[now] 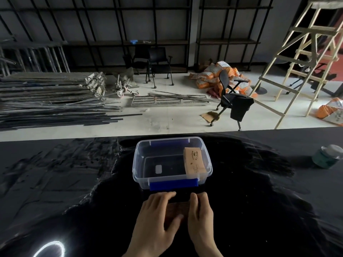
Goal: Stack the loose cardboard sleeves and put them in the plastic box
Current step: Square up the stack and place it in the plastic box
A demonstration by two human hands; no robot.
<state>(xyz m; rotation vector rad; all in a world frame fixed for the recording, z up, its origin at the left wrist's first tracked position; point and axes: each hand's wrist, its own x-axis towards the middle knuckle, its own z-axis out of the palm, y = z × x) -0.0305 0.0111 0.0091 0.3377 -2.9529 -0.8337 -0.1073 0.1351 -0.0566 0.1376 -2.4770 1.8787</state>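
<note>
A clear plastic box (136, 164) with blue latches stands on the black table just beyond my hands. A stack of brown cardboard sleeves (194, 162) lies inside it against the right wall. On the table in front of the box lies another bundle of brown cardboard sleeves (179, 207), mostly covered by my hands. My left hand (157, 214) rests on its left side with fingers spread over the top. My right hand (200, 212) clasps its right edge. Both hands press the bundle between them.
A round green-and-grey tin (327, 156) sits on the table at the far right. A bright ring of light reflects off the table at the near left (50, 248). Beyond the table's far edge are an office chair, metal rods, sacks and a wooden ladder.
</note>
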